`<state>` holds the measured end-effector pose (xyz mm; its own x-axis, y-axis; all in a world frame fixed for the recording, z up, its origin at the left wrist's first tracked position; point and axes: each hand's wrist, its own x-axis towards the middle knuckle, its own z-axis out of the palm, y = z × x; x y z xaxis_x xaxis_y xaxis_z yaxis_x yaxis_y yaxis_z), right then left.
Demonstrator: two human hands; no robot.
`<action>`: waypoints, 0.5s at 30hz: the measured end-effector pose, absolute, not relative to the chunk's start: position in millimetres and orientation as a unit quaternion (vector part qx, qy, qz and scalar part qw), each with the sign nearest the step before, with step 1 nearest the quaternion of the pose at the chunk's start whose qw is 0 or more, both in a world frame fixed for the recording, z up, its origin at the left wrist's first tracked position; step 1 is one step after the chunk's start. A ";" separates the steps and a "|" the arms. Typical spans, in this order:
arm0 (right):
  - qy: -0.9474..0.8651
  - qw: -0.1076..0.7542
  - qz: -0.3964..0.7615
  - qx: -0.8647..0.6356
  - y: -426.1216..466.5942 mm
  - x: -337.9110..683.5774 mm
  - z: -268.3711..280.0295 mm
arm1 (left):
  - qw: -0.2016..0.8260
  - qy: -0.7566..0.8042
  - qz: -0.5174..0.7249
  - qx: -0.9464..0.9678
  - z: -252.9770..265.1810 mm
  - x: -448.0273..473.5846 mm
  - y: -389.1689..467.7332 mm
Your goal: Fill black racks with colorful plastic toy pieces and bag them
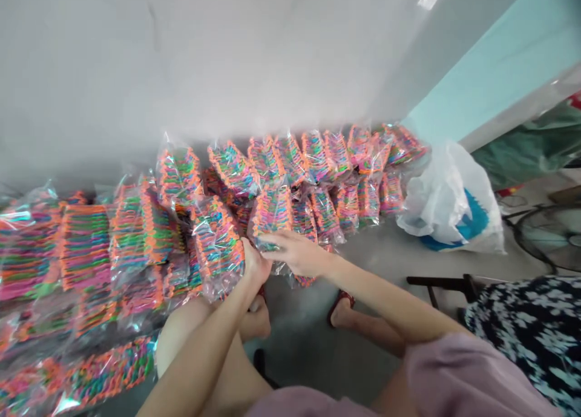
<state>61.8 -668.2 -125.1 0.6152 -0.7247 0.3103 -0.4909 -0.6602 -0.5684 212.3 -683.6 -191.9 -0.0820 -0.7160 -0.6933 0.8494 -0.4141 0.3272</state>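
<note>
Below the pale grey wall [227, 60], a clear, glossy plastic bag of slim multicoloured pieces with orange ends [272, 208] is sitting among similar packed bags [86, 241]. The right hand [302, 253] is reaching across its lower end, fingers slightly apart; the left hand [257, 265] is meeting it at the lower left corner, fingers partly hidden. Whether either is clamping, I cannot tell. The bag is probably behaving as light, softly yielding and slippery, its thin film risking tears, so the packed sides are offering the surest hold
</note>
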 end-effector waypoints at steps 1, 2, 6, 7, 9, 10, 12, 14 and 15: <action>0.399 0.223 -0.312 -0.833 -664.8 47.5 -134.8 | 0.539 0.084 -0.727 0.418 -193.0 211.9 -685.6; 0.470 0.217 -0.362 -0.776 -657.3 32.6 -146.9 | 0.540 0.085 -0.723 0.422 -193.7 211.4 -686.4; 0.718 0.197 -0.464 -0.479 -603.0 3.6 -206.9 | 0.528 0.081 -0.713 0.454 -193.9 206.5 -683.6; 0.722 0.245 -0.458 -0.456 -593.0 9.1 -219.5 | 0.523 0.077 -0.712 0.463 -193.7 204.2 -682.6; 0.685 0.357 -0.449 -0.449 -591.0 32.0 -234.4 | 0.512 0.069 -0.711 0.477 -193.4 198.3 -681.1; 0.667 0.391 -0.458 -0.439 -600.0 45.9 -236.2 | 0.508 0.065 -0.710 0.483 -193.3 194.7 -680.6; 0.650 0.427 -0.482 -0.403 -632.6 71.2 -230.9 | 0.499 0.057 -0.708 0.496 -193.5 187.1 -679.8; 0.630 0.457 -0.494 -0.387 -668.5 87.6 -220.5 | 0.490 0.048 -0.705 0.511 -194.7 180.5 -678.8; 0.622 0.462 -0.494 -0.395 -681.9 92.3 -216.0 | 0.485 0.043 -0.703 0.519 -195.8 178.2 -678.2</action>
